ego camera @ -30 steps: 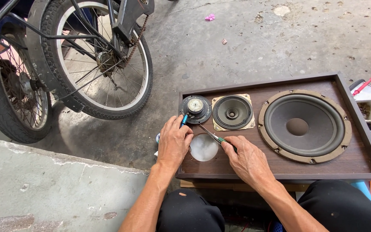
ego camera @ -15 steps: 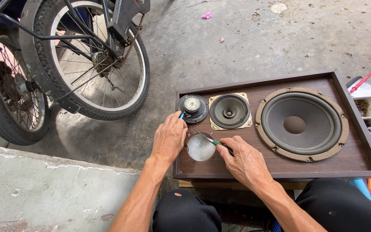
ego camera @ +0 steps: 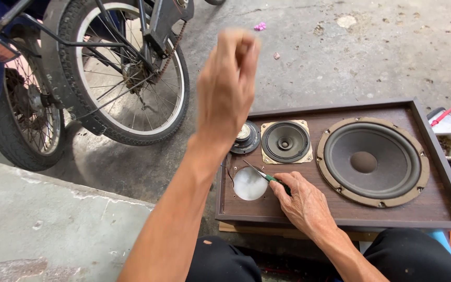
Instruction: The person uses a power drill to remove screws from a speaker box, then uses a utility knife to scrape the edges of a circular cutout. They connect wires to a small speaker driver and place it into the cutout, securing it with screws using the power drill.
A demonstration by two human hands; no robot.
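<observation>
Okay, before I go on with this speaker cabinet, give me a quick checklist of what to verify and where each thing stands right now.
1. Tool grip: right hand holds the green-handled screwdriver firmly: ok.
2. Tip position: it sits at the rim of the open round hole: ok.
3. Left hand free: raised and blurred, whether its fingers pinch anything: cannot tell.
4. Small tweeter seated: it lies beside the hole, not in it: not ok.
5. Midrange speaker and large woofer in place on the baffle: ok.
6. Cabinet lying flat: ok.
</observation>
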